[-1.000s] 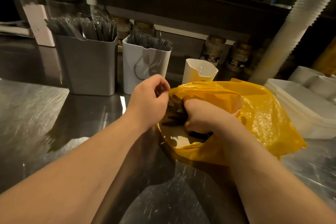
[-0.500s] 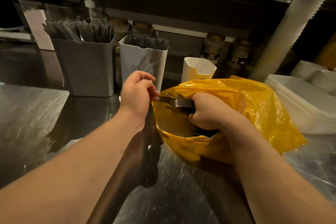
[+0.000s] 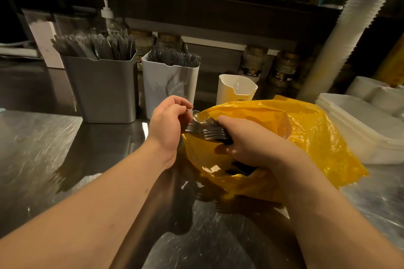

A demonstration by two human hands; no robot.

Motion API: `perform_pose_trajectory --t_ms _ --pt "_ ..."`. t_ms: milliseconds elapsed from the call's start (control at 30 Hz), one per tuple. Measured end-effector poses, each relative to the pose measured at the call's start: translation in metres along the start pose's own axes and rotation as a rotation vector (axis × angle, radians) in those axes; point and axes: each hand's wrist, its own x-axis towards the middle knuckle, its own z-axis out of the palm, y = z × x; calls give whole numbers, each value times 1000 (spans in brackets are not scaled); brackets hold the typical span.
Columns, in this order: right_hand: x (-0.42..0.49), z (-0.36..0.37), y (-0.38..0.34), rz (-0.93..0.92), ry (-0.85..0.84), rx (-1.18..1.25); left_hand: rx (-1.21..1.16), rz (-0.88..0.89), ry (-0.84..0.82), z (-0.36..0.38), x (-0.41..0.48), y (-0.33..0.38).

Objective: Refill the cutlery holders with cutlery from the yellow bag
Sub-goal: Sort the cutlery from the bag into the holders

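The yellow bag (image 3: 306, 137) lies on the steel counter with its mouth facing me. My right hand (image 3: 253, 144) grips a bundle of metal forks and a spoon (image 3: 207, 130) at the bag's mouth, heads pointing left. More cutlery (image 3: 242, 169) shows dark inside the bag below that hand. My left hand (image 3: 168, 124) is at the heads of the bundle, curled fingers and thumb closing round the tips. Behind stand a grey holder (image 3: 102, 91) and a white holder (image 3: 170, 85), both packed with dark cutlery, and a small cream holder (image 3: 236, 91) that looks empty.
A pump bottle (image 3: 107, 15) and jars (image 3: 253, 61) stand at the back under a dark shelf. A tall stack of white cups (image 3: 358, 26) leans at the right. White lidded containers (image 3: 367, 129) sit right of the bag. The steel counter (image 3: 43, 148) stretches left.
My right hand has lifted the forks a little further out of the bag. My left hand left the bag's edge and has closed in on the fork heads.
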Motion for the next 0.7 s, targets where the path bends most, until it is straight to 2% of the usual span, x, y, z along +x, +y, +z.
perform_pose_trajectory --t_ms 67,167,267,400,600,700 --pt "1 -1 -2 -18 96 -6 -32 -18 -12 2 -1 -1" --pt "2 -9 -4 -86 258 13 -209 -105 -63 2 -4 3" --pt "7 -26 -4 -122 366 144 -338 -123 -115 0 -3 5" --pt "17 -53 -3 -139 486 314 -286 -58 -204 2 -5 3" --pt "29 -88 -11 -170 692 419 -197 3 -345 3 -5 -1" --pt "34 -88 -12 -157 724 506 -149 -4 -466 3 -8 -1"
